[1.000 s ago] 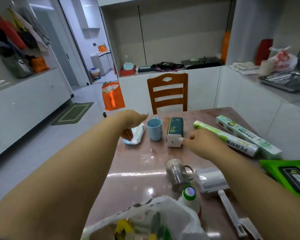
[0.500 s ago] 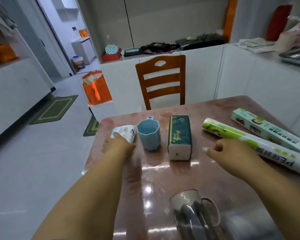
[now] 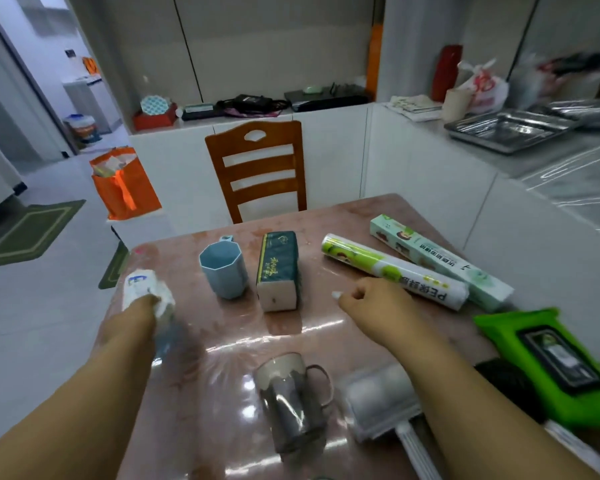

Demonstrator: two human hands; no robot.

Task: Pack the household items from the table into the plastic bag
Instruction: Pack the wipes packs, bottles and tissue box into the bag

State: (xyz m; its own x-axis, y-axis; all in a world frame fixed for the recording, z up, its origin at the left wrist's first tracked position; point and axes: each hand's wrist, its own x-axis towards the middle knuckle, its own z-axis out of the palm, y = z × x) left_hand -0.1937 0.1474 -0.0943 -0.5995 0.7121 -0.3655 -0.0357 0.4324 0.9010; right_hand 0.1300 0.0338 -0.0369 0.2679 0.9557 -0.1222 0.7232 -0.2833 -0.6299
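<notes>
While the fingers of the left hand (image 3: 142, 306) are hidden behind the wrist, they are closed round a small white packet (image 3: 148, 289) at the table's (image 3: 222, 348) left edge — the packet is blurred, and whether it is lifted or touching the surface cannot be told. The right hand (image 3: 371, 306) sits loosely curled with nothing in it, fingertips (image 3: 336, 295) pointing left over bare tabletop, its knuckles just beside the near end of a green-and-white roll of wrap (image 3: 392, 270).

Between the two hands stand a blue cup (image 3: 222, 271), upright, and a dark green tissue pack (image 3: 278, 268), close to each other but apart. A clear strip of table runs from the tissue pack's near end toward the viewer, between the forearms, down to a glass mug (image 3: 291, 400) lying on its side. Just right of the mug, under the right forearm, lies a lint roller (image 3: 378, 400) with its white handle running off the bottom edge.

Behind the roll, a long pale green box (image 3: 440, 261) lies parallel and touching it, reaching toward the table's right edge. A bright green wipes pack (image 3: 548, 365) lies at the right edge, nearer the viewer, with something black (image 3: 506, 382) tucked against it. A wooden chair (image 3: 260, 168) stands at the far edge; open floor lies off the left side. The plastic bag is out of view.
</notes>
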